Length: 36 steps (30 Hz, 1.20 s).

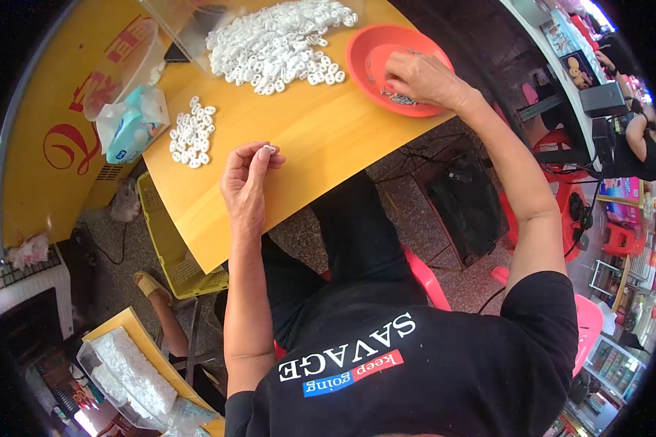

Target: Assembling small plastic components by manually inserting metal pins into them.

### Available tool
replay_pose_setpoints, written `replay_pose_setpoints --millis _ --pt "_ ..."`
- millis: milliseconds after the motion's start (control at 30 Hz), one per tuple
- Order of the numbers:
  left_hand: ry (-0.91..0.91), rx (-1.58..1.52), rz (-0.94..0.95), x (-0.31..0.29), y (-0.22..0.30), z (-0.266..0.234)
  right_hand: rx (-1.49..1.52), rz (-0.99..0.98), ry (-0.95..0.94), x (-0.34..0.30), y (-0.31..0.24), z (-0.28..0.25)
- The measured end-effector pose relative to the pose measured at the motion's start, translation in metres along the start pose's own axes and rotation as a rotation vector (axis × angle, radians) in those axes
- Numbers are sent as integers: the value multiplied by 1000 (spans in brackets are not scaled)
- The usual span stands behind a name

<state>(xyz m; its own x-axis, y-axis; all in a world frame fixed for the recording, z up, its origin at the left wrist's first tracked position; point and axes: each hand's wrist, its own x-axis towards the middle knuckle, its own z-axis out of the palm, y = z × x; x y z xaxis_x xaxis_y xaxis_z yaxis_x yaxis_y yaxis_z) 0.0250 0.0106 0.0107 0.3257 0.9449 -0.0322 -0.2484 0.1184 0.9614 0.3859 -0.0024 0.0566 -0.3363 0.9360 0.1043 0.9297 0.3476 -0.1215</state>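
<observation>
My left hand (248, 178) is above the near edge of the wooden table, its thumb and fingers pinched on a small white plastic piece (269, 148). Over at the right, my right hand (420, 79) reaches down into a shallow red bowl (362, 54). Its fingers are bent together at the small metal pieces (399, 97) in the bowl; what they hold, if anything, is hidden. A large heap of white plastic pieces (270, 47), each with two holes, lies at the far side. A smaller group of the same pieces (193, 133) lies left of my left hand.
A blue tissue pack (133, 125) stands at the table's left corner. Below that side is a yellow crate (169, 255) on the floor. A clear box of white pieces (127, 371) stands at lower left. Another person's foot in a sandal (153, 285) is nearby.
</observation>
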Motion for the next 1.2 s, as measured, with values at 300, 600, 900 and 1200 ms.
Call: replay_pose_setpoints --millis 300,600,900,1200 --pt "9 -9 -6 1 0 -1 85 -77 96 1 -1 -7" --pt "8 -1 -5 0 3 2 5 -70 27 3 -5 3" --pt "19 -165 -64 1 4 -4 263 111 312 -2 -8 -13" --pt "-12 -255 -79 2 5 -8 1177 290 251 33 -139 10"
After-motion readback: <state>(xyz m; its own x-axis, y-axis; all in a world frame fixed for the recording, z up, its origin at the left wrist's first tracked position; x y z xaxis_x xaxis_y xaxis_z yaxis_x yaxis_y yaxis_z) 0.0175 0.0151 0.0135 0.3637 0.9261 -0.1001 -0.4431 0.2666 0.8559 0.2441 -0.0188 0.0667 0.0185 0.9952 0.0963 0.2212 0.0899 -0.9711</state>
